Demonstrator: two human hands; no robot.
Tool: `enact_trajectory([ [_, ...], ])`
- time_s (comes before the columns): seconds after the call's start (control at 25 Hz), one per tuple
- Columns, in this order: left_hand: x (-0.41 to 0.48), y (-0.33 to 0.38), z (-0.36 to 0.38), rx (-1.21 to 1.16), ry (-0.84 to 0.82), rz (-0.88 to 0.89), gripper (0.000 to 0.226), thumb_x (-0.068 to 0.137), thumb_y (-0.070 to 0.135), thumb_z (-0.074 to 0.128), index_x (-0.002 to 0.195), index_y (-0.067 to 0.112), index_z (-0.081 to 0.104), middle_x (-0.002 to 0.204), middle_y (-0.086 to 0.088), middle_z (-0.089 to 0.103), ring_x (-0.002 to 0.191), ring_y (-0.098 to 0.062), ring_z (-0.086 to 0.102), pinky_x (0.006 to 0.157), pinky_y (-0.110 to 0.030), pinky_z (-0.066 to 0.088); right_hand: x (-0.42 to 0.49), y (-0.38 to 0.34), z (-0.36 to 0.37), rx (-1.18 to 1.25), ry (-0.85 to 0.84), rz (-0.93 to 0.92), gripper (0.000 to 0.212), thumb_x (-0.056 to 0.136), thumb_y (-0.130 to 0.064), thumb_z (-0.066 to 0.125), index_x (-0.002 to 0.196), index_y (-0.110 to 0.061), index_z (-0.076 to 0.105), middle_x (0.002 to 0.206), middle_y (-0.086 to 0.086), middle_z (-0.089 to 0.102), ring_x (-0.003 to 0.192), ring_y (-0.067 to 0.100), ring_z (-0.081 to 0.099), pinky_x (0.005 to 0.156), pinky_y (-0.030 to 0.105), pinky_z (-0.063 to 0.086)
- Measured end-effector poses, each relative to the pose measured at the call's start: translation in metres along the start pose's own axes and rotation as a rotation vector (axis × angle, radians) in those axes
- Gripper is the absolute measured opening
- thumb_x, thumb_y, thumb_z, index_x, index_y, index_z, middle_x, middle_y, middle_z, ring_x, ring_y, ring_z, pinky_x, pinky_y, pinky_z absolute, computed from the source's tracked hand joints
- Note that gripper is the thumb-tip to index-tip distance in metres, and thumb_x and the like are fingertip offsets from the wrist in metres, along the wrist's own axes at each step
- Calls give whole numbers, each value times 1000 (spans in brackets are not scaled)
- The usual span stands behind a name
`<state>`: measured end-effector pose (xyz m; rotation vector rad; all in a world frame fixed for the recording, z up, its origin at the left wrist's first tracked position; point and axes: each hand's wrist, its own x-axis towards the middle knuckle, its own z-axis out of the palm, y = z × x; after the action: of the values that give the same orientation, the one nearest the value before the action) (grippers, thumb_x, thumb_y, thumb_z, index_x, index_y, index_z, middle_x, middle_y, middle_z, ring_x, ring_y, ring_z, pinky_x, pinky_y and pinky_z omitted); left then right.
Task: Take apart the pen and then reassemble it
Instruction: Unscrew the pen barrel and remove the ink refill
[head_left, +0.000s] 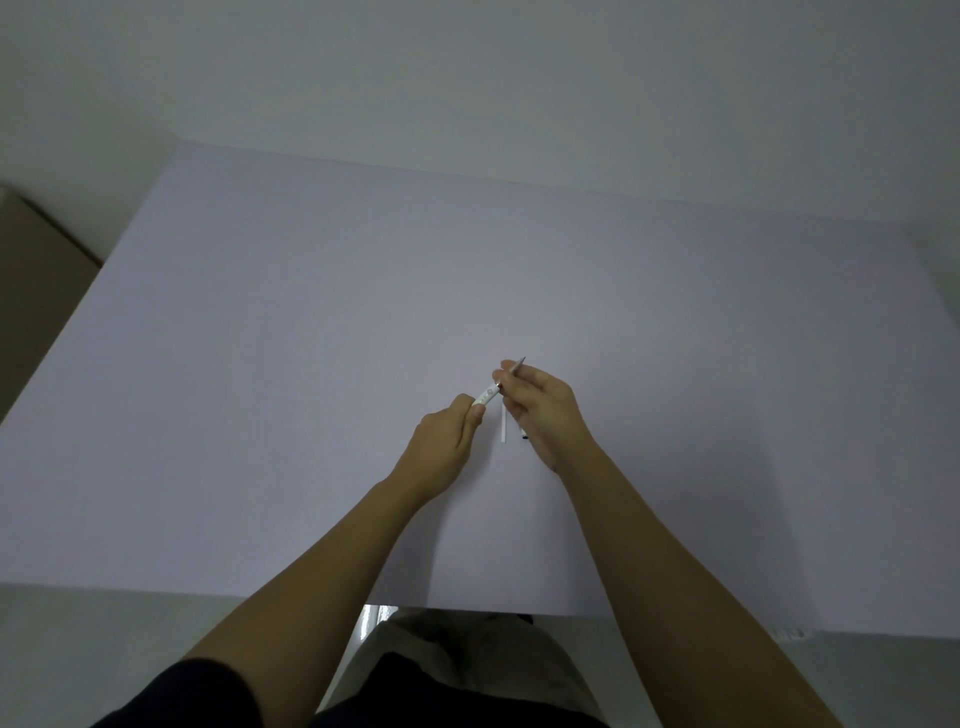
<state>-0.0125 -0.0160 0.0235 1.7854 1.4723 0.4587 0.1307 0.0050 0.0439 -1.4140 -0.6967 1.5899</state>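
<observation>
Both hands are working over the middle of the desk (311, 364), raised off it so the parts can be turned freely.

Left hand (441, 447) is gripping the white pen barrel (485, 399), fingers (470, 410) closed tight around its lower end. Open end is sticking up and right toward the other hand, probably so it's presented for pulling out or feeding in.

Right hand (543, 410) is pinching a thin grey tip piece (517, 366) between thumb and forefinger, point angled up and away. Its near end is sitting right at the barrel mouth; touching or just apart, can't tell. Remaining fingers are curled and seem to be trapping another slim part with a dark end (523, 435) against the palm, likely parked there to keep it off the desk.

A thin white tube (503, 423), looks like the refill, is hanging or lying just below the two hands. Can't tell whether it's held or resting on the desk.

Judgement: pen is apart, several pieces separated. Whether this is the end of teardown or start of reassembly isn't readable from one frame. Axes of tip and barrel are roughly lined up, which suits either.

Risk: small parts in one hand, easy to drop.
</observation>
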Motion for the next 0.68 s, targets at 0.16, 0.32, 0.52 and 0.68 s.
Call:
enact_trajectory([
  [0.16, 0, 0, -1, -6, -6, 6, 38, 100, 34, 24, 96, 6, 50, 63, -1, 48, 53, -14, 39, 56, -32, 35, 0, -1, 0, -16, -10, 14, 9, 90, -22, 58, 90, -18, 67, 97, -4, 65, 98, 8, 60, 90, 21, 42],
  [0.32, 0, 1, -2, -29, 4, 1, 37, 100, 33, 24, 93, 7, 49, 59, 3, 43, 51, -12, 37, 52, -27, 32, 1, -2, -2, -42, -47, 5, 16, 93, -25, 52, 97, -19, 67, 99, -9, 65, 99, 2, 59, 91, 20, 42],
  [0.52, 0, 2, 0, -19, -16, 5, 39, 100, 35, 24, 95, 6, 50, 61, 3, 45, 52, -12, 39, 53, -29, 33, 0, -1, -1, -75, 58, -75, 27, 87, -16, 63, 114, -13, 59, 92, -2, 65, 95, 14, 60, 92, 27, 46],
  [0.68, 0, 2, 0, -26, -14, 0, 39, 100, 35, 24, 95, 5, 50, 61, 1, 46, 52, -13, 38, 52, -28, 31, 0, -6, -3, 63, -5, -12, 43, 91, -9, 55, 131, -9, 41, 103, 4, 65, 108, 16, 57, 100, 29, 41],
])
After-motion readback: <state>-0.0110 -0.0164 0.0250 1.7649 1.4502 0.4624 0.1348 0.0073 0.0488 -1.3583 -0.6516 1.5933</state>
